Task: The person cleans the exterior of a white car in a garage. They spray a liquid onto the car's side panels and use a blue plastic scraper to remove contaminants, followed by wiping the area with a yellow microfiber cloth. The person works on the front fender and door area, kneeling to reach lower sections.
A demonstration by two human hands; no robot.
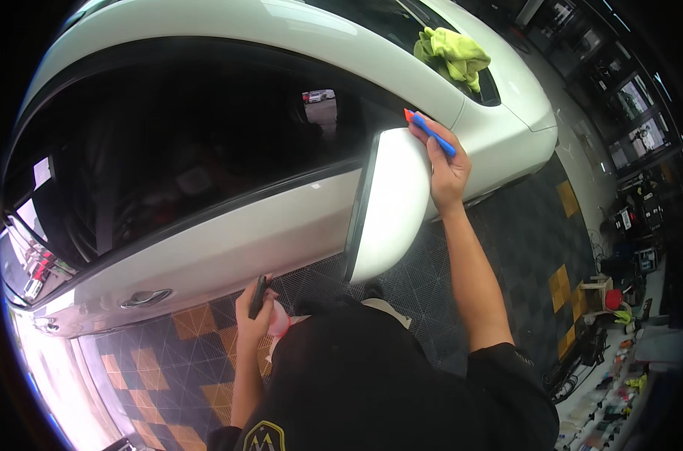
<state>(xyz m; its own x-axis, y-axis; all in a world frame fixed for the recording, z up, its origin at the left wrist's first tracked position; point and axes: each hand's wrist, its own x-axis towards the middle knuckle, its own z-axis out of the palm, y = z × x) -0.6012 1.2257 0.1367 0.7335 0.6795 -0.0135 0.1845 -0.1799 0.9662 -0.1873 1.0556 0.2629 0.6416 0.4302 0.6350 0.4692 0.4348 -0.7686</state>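
A blue scraper (434, 136) is held in the right hand (448, 164), at the upper front edge of the white side mirror (394, 203). It is pinched between the thumb and the fingers, which are pressed together on its handle. Its long axis is laid slantwise across the hand, with the handle end pointed to the lower right and the orange-red blade (408, 116) pointed to the upper left, out beyond the fingertips. By that line the blade is aimed at the front corner of the dark side window (184, 135); whether the glass or its trim is touched cannot be told.

Of the two hands, the right is clearly the nearer to that corner. The left hand (253, 310) is placed well apart, low beside the car door (236, 237), with its fingers closed around the black head of what looks like a spray bottle (279, 320), whose pinkish body is partly hidden.

Beyond the right hand, a crumpled yellow-green cloth (456, 57) is seen at the base of the windscreen. Dark and tan floor tiles (507, 240) are seen below.
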